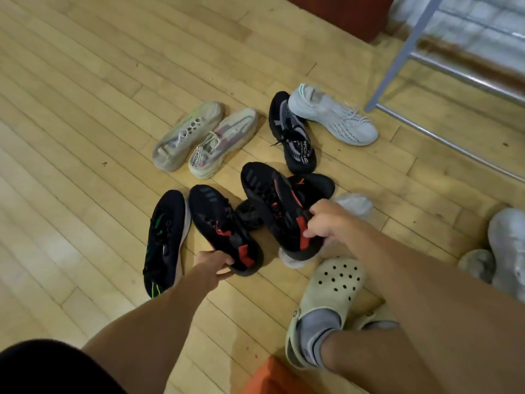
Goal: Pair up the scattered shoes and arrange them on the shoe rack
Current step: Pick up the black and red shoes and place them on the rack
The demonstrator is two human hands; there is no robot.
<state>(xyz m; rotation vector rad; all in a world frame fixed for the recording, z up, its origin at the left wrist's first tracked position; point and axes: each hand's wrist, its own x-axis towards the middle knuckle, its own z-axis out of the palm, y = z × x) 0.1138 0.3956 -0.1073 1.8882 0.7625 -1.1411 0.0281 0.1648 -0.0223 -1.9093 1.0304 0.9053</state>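
My left hand (214, 265) grips the heel of a black sneaker with red accents (220, 223) on the wooden floor. My right hand (326, 223) holds the heel of its matching black-and-red sneaker (272, 203), which lies on top of other dark shoes (315, 184). A black shoe with green marks (164, 240) lies left of my left hand. Two beige sneakers (204, 140) sit side by side further away. A black-and-grey knit shoe (292, 132) and a pale grey-white sneaker (332, 115) lie near the metal shoe rack (403, 52) at the upper right.
My foot in a cream clog (326, 297) with a grey sock stands just right of the pile. Pale shoes (508, 245) lie at the right edge and one (353, 204) behind my right hand. An orange object (272, 376) sits at the bottom. A dark red panel (349, 12) backs the floor.
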